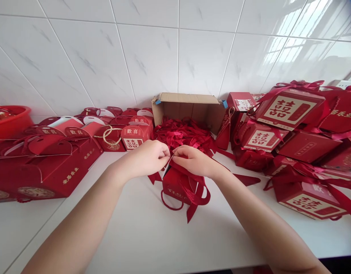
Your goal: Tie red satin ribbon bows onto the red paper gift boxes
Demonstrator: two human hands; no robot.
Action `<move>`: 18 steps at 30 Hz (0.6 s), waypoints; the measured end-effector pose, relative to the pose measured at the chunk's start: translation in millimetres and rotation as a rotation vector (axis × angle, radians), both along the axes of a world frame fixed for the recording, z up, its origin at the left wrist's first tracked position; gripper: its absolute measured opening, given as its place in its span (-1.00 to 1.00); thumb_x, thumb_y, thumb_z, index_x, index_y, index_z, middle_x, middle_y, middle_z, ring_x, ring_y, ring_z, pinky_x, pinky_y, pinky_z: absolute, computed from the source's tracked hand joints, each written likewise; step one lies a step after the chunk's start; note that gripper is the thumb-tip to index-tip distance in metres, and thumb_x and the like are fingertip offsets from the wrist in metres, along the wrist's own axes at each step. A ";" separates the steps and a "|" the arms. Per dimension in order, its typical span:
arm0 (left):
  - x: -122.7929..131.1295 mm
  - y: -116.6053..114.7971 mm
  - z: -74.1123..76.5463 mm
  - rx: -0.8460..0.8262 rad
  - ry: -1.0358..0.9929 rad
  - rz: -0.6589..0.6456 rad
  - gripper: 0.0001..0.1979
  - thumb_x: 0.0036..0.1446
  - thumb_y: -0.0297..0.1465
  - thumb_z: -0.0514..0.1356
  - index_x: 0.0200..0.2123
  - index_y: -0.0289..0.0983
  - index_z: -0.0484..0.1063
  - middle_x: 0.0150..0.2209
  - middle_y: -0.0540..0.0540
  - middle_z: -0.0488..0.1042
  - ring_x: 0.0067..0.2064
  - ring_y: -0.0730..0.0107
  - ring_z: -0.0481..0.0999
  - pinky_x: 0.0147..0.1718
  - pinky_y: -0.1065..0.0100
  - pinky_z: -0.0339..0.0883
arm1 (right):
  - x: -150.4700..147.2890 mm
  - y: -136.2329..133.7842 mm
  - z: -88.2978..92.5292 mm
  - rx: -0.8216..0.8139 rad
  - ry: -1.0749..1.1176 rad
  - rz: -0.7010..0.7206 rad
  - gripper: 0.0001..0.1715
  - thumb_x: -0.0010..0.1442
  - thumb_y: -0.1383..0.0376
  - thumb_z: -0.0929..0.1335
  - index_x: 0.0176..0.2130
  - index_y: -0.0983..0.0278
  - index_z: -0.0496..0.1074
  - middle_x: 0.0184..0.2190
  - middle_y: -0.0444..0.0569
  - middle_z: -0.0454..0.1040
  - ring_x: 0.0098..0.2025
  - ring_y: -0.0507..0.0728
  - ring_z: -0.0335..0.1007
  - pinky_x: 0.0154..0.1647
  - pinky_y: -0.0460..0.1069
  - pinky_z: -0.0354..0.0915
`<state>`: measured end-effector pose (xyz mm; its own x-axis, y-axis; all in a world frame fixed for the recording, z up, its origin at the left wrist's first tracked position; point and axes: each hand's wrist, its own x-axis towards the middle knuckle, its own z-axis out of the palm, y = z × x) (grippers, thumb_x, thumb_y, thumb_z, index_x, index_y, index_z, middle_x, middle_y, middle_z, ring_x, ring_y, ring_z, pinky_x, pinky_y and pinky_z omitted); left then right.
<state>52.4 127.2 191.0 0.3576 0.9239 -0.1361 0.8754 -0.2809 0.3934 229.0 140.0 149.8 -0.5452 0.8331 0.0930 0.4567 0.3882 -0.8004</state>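
Note:
A small red gift box (175,185) stands on the white table in front of me, with gold lettering and a twisted cord loop hanging from its side. Loops of red satin ribbon (196,193) drape over its right side. My left hand (153,156) is closed in a pinch at the box's top edge, beside a thin pale-edged flap. Opposite it, my right hand (194,161) pinches at the same flap, the two sets of fingertips nearly touching. Fingers hide much of the flap and the box's top. Ribbon also lies under my right hand.
Behind the box, an opened cardboard carton (189,99) spills red ribbons (183,131). Red boxes (50,171) line the left, beside a red plastic basin (15,123). Ribbon-tied boxes (292,108) are stacked at right. A tiled wall (152,57) bounds the back of the table (129,236).

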 end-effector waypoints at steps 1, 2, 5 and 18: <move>-1.2 1.7 0.1 0.013 -0.002 0.007 -0.84 0.05 -0.28 0.05 -0.45 -0.19 0.38 -0.57 0.02 0.40 -0.57 0.41 0.28 -0.59 0.37 0.07 | 1.5 -0.2 1.1 0.006 0.008 0.000 -0.79 0.17 0.27 0.23 -0.48 0.27 0.30 -0.40 -0.13 0.35 -0.38 0.02 0.24 -0.40 -0.07 0.17; -3.7 3.5 1.1 0.032 0.004 0.031 -0.86 0.03 -0.30 0.06 -0.45 -0.19 0.37 -0.56 0.01 0.41 -0.55 0.39 0.30 -0.58 0.37 0.09 | 4.0 -0.6 3.3 0.031 0.014 -0.013 -0.79 0.19 0.25 0.23 -0.44 0.26 0.34 -0.36 -0.11 0.39 -0.34 0.04 0.29 -0.37 -0.06 0.20; -21.6 9.3 8.9 0.147 0.100 0.212 -0.91 -0.02 -0.32 0.08 -0.49 -0.19 0.33 -0.53 -0.02 0.42 -0.51 0.33 0.36 -0.54 0.33 0.10 | 20.2 -4.3 15.7 0.204 -0.020 -0.155 -0.81 0.21 0.22 0.26 -0.34 0.24 0.42 -0.21 -0.04 0.44 -0.18 0.10 0.35 -0.23 -0.01 0.26; -37.1 5.4 19.1 0.158 0.147 -0.023 -0.65 0.12 -0.21 0.04 -0.04 -0.15 0.35 0.02 -0.10 0.40 -0.05 0.16 0.41 -0.17 0.26 0.26 | 56.4 -11.7 27.5 0.022 -0.487 -0.041 -0.84 0.05 0.18 0.41 -0.43 0.22 0.45 -0.38 0.04 0.53 -0.46 0.15 0.40 -0.57 -0.03 0.18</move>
